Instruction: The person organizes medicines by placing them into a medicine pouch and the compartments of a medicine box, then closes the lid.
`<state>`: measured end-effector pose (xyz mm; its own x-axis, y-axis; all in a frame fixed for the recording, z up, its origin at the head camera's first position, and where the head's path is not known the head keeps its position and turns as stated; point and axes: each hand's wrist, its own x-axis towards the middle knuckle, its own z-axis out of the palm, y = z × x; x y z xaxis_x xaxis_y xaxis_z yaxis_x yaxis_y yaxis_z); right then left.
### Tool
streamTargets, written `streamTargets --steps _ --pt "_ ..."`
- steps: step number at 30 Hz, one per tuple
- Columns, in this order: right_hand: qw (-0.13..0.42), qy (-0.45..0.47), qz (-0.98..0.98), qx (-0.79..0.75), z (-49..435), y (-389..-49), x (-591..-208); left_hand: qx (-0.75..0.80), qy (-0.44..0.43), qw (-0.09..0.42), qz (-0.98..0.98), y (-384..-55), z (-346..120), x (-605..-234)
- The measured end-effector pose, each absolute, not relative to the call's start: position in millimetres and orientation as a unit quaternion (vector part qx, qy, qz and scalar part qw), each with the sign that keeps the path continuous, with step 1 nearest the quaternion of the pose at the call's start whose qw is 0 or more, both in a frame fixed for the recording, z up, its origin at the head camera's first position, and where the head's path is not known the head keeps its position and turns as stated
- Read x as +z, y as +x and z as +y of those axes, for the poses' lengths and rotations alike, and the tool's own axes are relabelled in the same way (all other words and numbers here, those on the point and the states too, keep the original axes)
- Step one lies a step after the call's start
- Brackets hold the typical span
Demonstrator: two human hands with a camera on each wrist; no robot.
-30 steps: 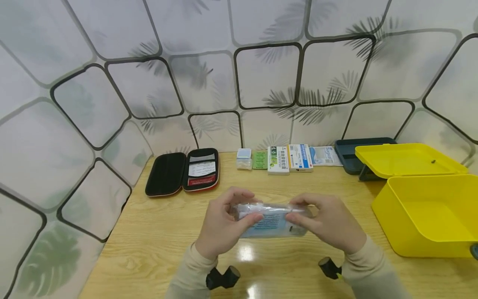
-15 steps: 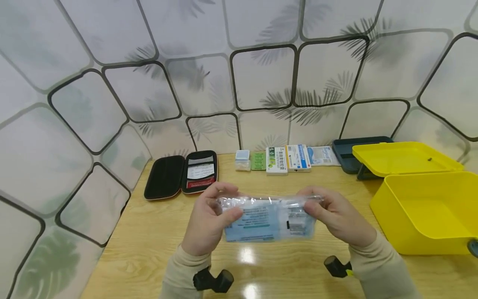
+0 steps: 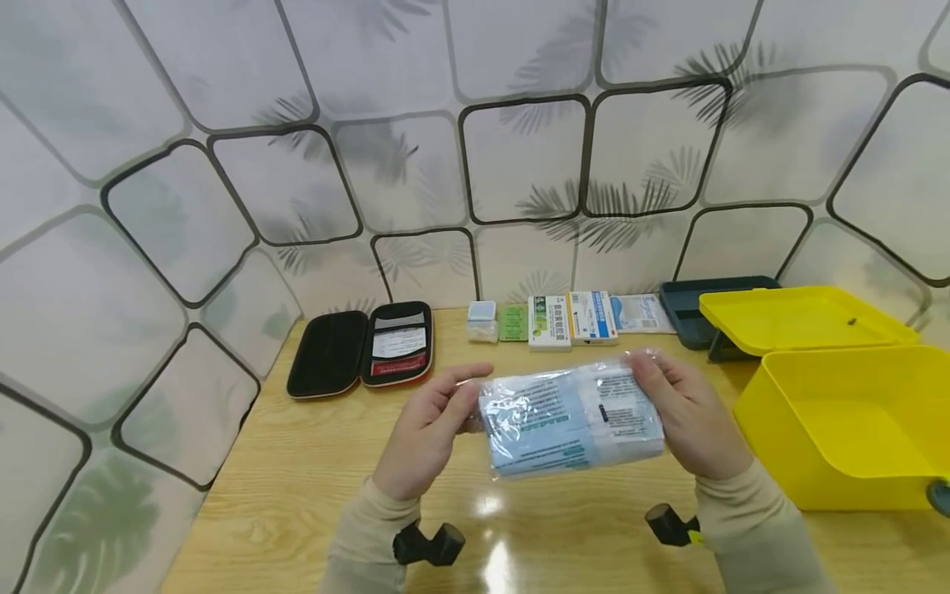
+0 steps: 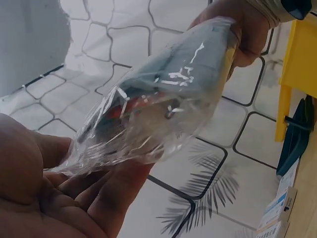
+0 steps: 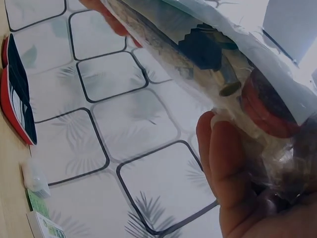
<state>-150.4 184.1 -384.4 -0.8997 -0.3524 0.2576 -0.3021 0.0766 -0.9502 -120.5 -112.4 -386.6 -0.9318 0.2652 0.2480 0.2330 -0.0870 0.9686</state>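
Observation:
Between both hands, above the wooden table, a clear plastic packet (image 3: 571, 417) is held with its pale blue and white printed side toward the head camera. My left hand (image 3: 430, 429) pinches the loose plastic at its left end. At the other end, my right hand (image 3: 690, 417) grips the packet with the thumb on top of the printed side and fingers behind. From the left wrist, the crinkled packet (image 4: 173, 84) shows something red through the film. The right wrist view shows a dark blue piece and a red round item (image 5: 270, 106) inside; their kind is unclear.
A yellow box (image 3: 787, 429) stands lid-open at right, beside a dark blue tray (image 3: 686, 318). Along the wall lie two medicine boxes (image 3: 549, 322), a green packet (image 3: 513, 322), small white packs (image 3: 482, 320) and a mask pouch (image 3: 644, 313). A black zip case (image 3: 326, 355) lies open at left.
The packet has come up and its printed side has turned more toward the head camera, its right end now higher. My hands are farther apart than one second ago; the left has shifted to the plastic's end.

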Motion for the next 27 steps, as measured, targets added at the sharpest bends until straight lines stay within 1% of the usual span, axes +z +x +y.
streamTargets --steps 5,8,10,12,14,15,18,21,23,25,27 --pt "0.01 -0.183 0.666 -0.723 201 -157 -387 0.687 0.172 0.0 0.706 -129 -125 -392" --pt "-0.003 -0.144 0.626 -0.767 210 -163 -390 0.644 0.128 -0.032 0.754 -144 -140 -401" --pt "-0.01 -0.116 0.617 -0.779 214 -168 -391 0.577 0.09 -0.065 0.809 -159 -153 -410" --pt "-0.009 -0.096 0.612 -0.785 216 -172 -392 0.479 0.05 -0.091 0.872 -176 -168 -423" --pt "-0.008 -0.086 0.606 -0.791 218 -176 -394 0.373 0.024 -0.101 0.922 -195 -182 -435" --pt "-0.005 -0.084 0.604 -0.792 219 -178 -396 0.323 0.016 -0.099 0.941 -204 -189 -442" --pt "0.004 -0.078 0.607 -0.791 221 -183 -399 0.2 0.008 -0.056 0.978 -223 -205 -463" --pt "0.021 -0.059 0.631 -0.773 222 -186 -402 0.114 0.022 0.011 0.993 -233 -213 -481" --pt "0.033 -0.042 0.651 -0.757 223 -188 -403 0.077 0.039 0.044 0.995 -233 -214 -487" --pt "0.046 -0.031 0.668 -0.742 224 -190 -405 0.056 0.052 0.054 0.996 -231 -212 -489" --pt "0.057 -0.021 0.681 -0.73 225 -192 -406 0.046 0.068 0.045 0.996 -226 -210 -489"
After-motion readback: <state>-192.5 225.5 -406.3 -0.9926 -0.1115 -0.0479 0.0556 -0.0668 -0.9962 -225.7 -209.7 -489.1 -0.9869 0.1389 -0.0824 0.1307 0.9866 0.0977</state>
